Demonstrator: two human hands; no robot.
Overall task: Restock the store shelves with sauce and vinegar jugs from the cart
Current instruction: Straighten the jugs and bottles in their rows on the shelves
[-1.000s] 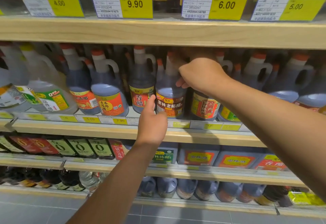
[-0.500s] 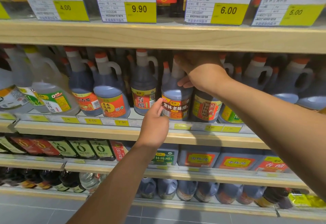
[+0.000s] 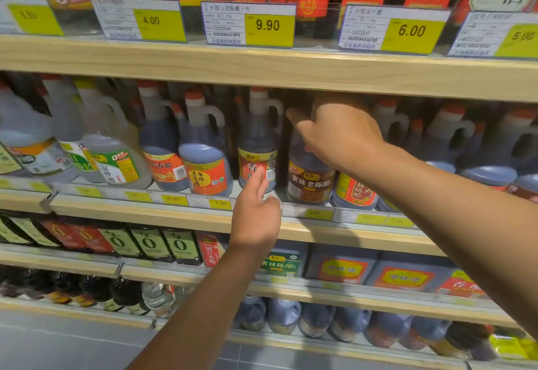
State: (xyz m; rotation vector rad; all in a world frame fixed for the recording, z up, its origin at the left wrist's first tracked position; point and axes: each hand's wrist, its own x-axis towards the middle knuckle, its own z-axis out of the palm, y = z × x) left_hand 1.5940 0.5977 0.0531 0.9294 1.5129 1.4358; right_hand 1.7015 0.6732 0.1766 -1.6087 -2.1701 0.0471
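Observation:
A dark vinegar jug with a brown label (image 3: 309, 184) stands at the front of the middle shelf (image 3: 320, 231). My right hand (image 3: 340, 133) reaches in from the right and grips the jug's neck and handle, hiding its cap. My left hand (image 3: 256, 209) hovers lower, in front of the shelf edge, with loosely curled fingers holding nothing. Its fingertips lie before a red-labelled jug (image 3: 257, 148) just left of the held one.
More vinegar jugs crowd the same shelf on both sides, among them an orange-labelled jug (image 3: 205, 163) and a clear jug (image 3: 116, 154). The upper shelf board (image 3: 262, 69) hangs close above the caps, with price tags (image 3: 269, 24). Lower shelves hold bottles and square jugs.
My left hand has come off the brown-labelled jug's label and now sits slightly left of it. My right hand keeps its hold on the jug's top. The view has shifted.

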